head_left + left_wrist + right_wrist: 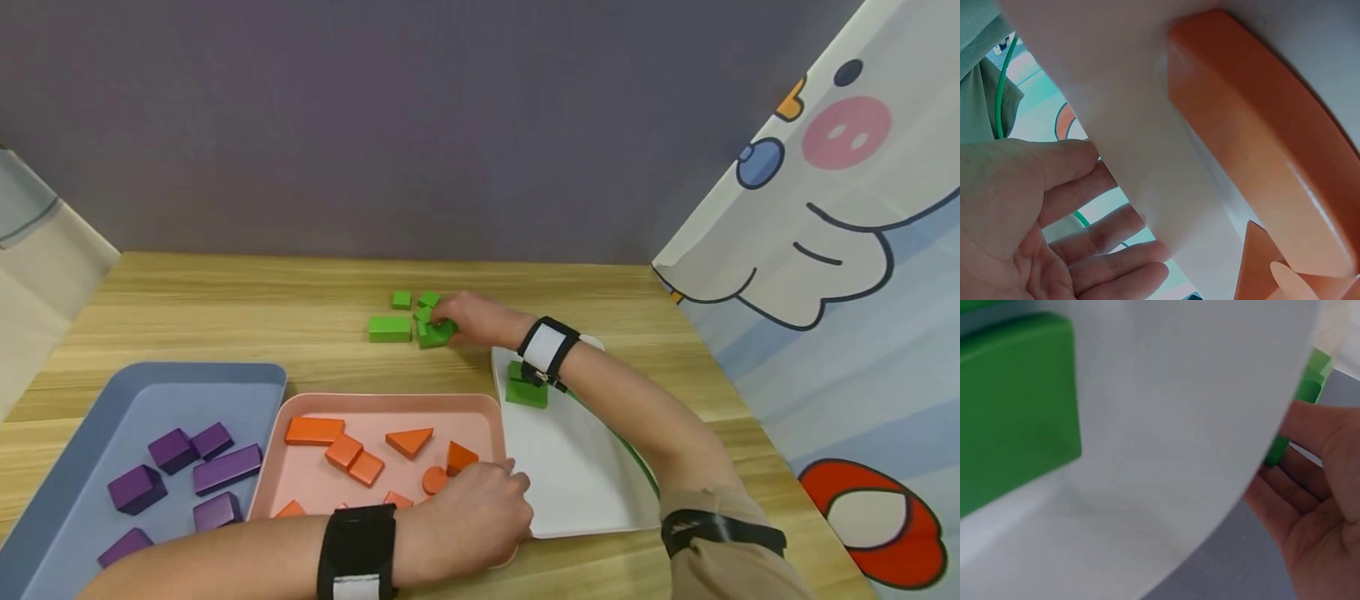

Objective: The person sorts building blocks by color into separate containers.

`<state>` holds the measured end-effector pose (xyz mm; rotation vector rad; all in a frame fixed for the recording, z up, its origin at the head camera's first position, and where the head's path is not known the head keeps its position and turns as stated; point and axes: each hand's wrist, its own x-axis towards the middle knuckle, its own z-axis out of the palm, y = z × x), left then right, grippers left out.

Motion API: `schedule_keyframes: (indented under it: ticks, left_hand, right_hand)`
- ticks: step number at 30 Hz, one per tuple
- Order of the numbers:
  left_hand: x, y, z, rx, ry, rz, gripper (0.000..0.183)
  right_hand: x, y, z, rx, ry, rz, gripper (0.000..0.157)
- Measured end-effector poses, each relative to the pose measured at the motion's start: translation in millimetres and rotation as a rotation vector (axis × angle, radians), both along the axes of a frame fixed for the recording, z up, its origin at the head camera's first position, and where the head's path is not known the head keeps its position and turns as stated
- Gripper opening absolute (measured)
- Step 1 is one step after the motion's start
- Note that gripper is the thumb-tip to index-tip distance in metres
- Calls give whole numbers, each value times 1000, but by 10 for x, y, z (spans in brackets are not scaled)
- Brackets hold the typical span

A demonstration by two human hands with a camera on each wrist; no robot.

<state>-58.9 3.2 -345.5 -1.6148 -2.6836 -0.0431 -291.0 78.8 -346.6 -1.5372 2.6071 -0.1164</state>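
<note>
Behind the trays, my right hand (480, 321) reaches into a group of green blocks and pinches a green block (435, 335) between thumb and fingers. In the right wrist view, the rim of the white tray (1179, 425) partly hides that block. More green blocks lie close by, among them a rectangular one (389, 329) and a small cube (402, 300). My left hand (472, 512) is over the right side of the pink tray (390, 403), near the white tray. Its fingers (1110, 234) are relaxed and hold nothing, fingertips right at the tray rim.
Orange blocks (315, 431) of several shapes lie in the pink tray. A blue-grey tray (202, 372) at left holds purple blocks (227, 469). Green blocks (527, 392) sit in the white tray under my right wrist. A grey panel (390, 133) borders the wooden table (225, 308).
</note>
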Motion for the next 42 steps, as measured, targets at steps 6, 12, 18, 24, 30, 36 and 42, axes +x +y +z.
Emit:
schedule_keyframes:
  ticks: [6,12,18,24,30,36,42]
  left_hand:
    - [-3,-20,-1,11,20,11,15]
    - [-6,-46,-9,11,23,23,13]
    - [-10,-51,-17,32,33,16,13]
    - [-23,-58,-15,38,7,12,13]
    - [-28,-68,-11,42,12,14,14]
    - [-35,-74,-2,49,26,14,16]
    - [-49,-72,2,51,20,8,16]
  right_hand:
    - [33,117,125,-54,-8,10,29]
    - [121,298,254,-79,3,-15,32]
    - [244,572,347,-146,9,-46,27]
    - [419,853,387,-140,20,-126,27]
    - [639,1069,391,-90,13,-187,30]
    - [808,1269,335,-82,-10,-196,29]
    - [917,1492,269,-51,-57,-241,27]
